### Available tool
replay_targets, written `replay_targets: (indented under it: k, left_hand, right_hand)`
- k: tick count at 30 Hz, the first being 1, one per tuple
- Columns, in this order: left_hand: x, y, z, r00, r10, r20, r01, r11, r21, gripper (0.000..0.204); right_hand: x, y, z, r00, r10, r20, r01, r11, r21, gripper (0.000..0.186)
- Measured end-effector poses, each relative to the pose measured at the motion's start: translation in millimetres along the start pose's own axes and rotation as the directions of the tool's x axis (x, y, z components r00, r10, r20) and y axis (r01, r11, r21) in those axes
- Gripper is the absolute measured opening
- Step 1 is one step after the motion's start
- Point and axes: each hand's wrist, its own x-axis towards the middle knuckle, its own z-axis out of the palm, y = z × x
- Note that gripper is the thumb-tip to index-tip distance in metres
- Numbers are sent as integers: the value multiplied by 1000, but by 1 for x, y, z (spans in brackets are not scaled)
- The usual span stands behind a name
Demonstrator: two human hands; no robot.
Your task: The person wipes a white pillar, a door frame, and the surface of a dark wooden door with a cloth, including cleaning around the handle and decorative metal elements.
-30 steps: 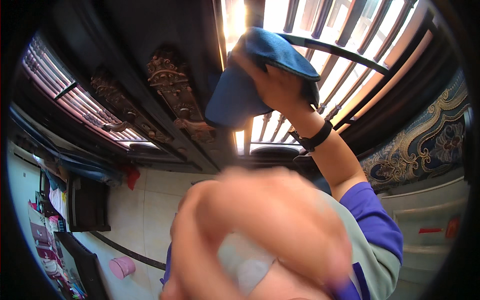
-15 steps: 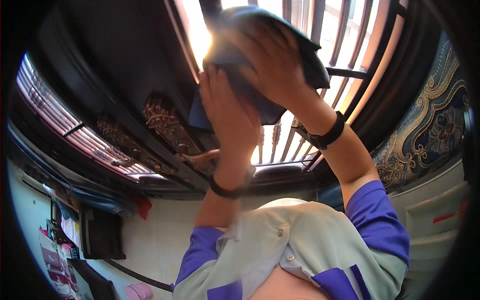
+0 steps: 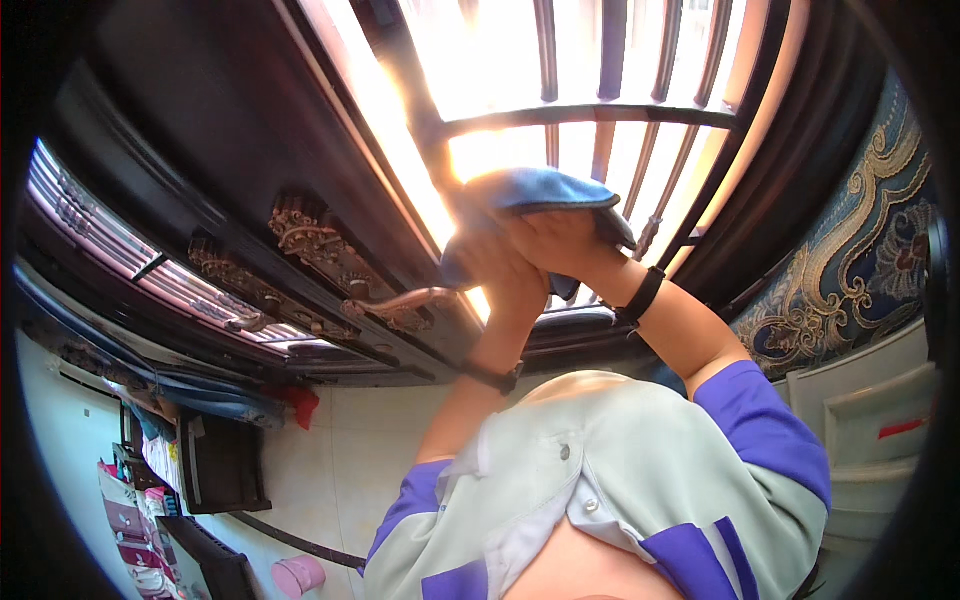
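A blue cloth (image 3: 545, 188) is bunched between my two hands, in front of the bright barred opening of a dark door. My right hand (image 3: 575, 245) is closed on the cloth, with a fold of it draping over the fingers. Right beside it, my left hand (image 3: 500, 265) presses into the lower left part of the cloth, its fingers bent and partly in shadow. The hands touch or overlap. A dark band circles each wrist. Just left of my left hand, a curved metal door handle (image 3: 415, 300) sticks out from an ornate plate.
Dark vertical bars (image 3: 610, 60) and a crossbar (image 3: 590, 114) span the bright opening. A second ornate plate (image 3: 310, 225) sits on the dark door panel (image 3: 190, 100) at left. Patterned curtain (image 3: 860, 260) hangs at right. A pink bin (image 3: 298, 576) stands on the floor at lower left.
Both hands have come down toward me with the cloth and drawn together. The cloth, spread wide before, is now more bunched, and more of the bars shows above it.
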Motion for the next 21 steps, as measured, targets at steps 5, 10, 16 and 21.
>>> replay_targets:
  k: [5, 10, 16, 21]
  left_hand:
    - [-8, -7, -20, 991, 60, 124, -42, 989, -144, 65]
    - [36, -13, -35, 991, 43, -125, -50, 997, -56, 58]
    - [131, 13, -89, 901, 59, -431, -95, 994, -62, 38]
    - [122, 29, -46, 909, 124, -397, -104, 992, 71, 35]
  right_hand:
    - [-23, -13, -11, 981, 93, 168, -138, 949, 284, 26]
    - [23, -4, -36, 978, -199, -57, 197, 980, -43, 24]
    - [83, 10, -88, 925, -97, -367, -20, 953, -303, 45]
    - [39, 29, -79, 940, -24, -341, -121, 910, -396, 46]
